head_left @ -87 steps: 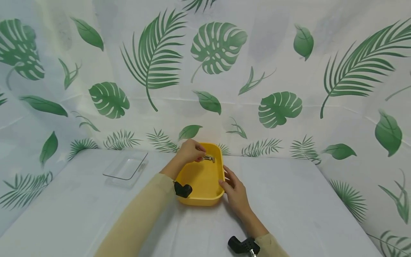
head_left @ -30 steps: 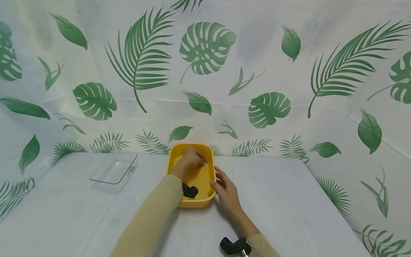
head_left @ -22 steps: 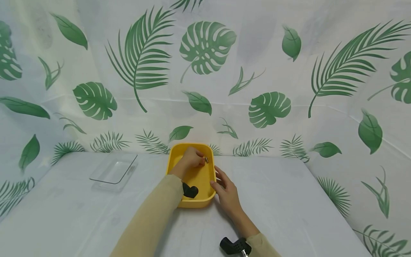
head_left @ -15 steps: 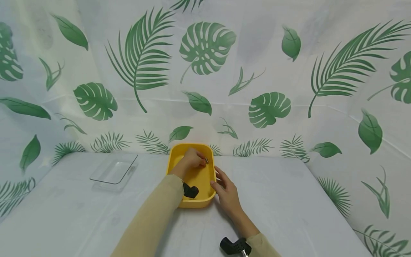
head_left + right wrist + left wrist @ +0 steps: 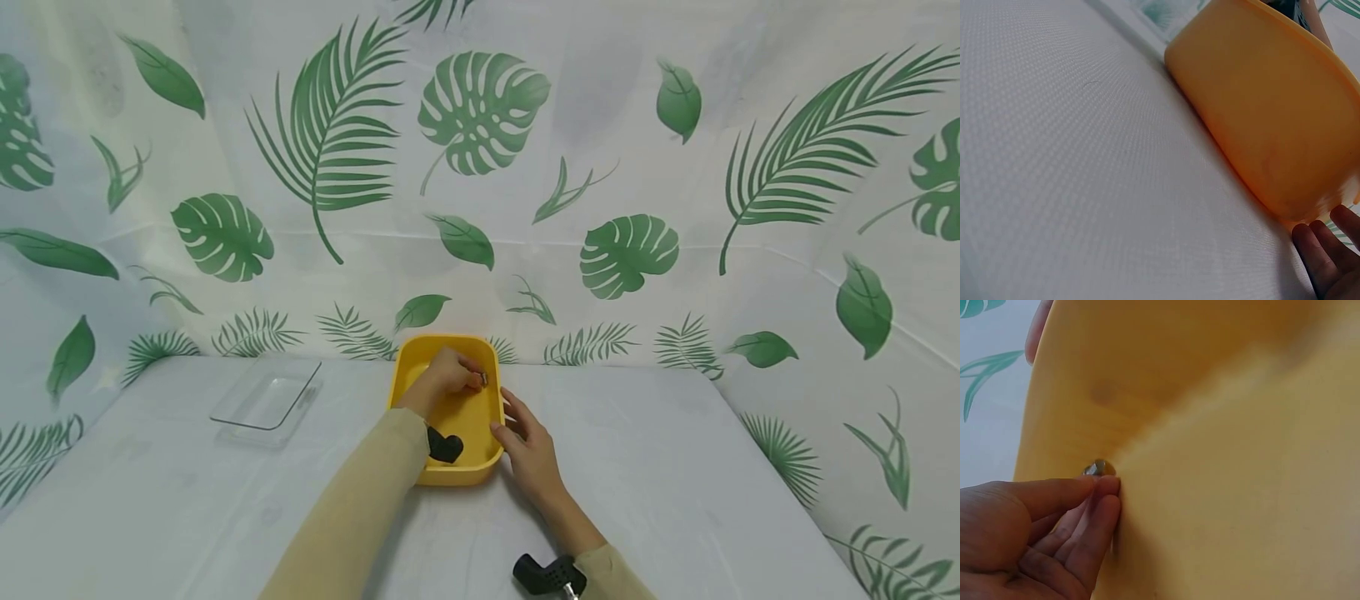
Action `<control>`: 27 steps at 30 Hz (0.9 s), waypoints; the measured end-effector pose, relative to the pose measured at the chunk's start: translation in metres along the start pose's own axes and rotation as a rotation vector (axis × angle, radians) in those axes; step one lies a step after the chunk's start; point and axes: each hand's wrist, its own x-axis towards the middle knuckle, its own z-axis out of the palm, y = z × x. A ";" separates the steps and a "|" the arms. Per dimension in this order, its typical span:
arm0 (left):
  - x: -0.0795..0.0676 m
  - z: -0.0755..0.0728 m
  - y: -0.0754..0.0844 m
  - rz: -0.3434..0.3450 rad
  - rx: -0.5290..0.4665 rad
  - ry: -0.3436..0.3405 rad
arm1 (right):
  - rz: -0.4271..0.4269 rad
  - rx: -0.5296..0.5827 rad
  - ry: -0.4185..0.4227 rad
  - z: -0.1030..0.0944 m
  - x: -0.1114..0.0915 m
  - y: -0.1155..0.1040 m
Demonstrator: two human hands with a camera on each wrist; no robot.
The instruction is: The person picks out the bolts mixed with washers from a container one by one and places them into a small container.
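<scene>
A yellow plastic bin [image 5: 467, 425] stands on the table in the head view. Inside it, toward the far right, my left hand [image 5: 452, 372] pinches a small shiny metal piece [image 5: 1100, 467] between thumb and fingertips. Most of the piece is covered by the fingers, so its kind cannot be told. My right hand [image 5: 536, 454] holds the bin's right side, thumb at the rim and fingers along the outside wall. In the right wrist view, its fingers [image 5: 1317, 251] touch the low end of that wall.
A clear rectangular container [image 5: 267, 396] sits on the white tablecloth [image 5: 637, 483] left of the bin. Behind the table hangs a leaf-patterned cloth [image 5: 517, 275]. Black wrist cameras [image 5: 446, 447] are strapped to both arms.
My left hand, earlier higher over the bin with metal pieces at its fingertips, has lowered inside it. The metal now shows less beyond the fingers. The right hand stays at the bin's side.
</scene>
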 end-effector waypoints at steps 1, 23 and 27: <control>0.000 0.000 0.000 -0.005 -0.007 -0.005 | 0.006 0.002 -0.001 0.000 0.000 0.000; -0.012 -0.002 0.002 0.026 -0.030 -0.044 | 0.006 -0.002 -0.001 0.000 -0.001 0.001; -0.010 -0.001 0.001 0.014 -0.033 -0.042 | -0.002 -0.004 -0.001 0.000 0.000 0.001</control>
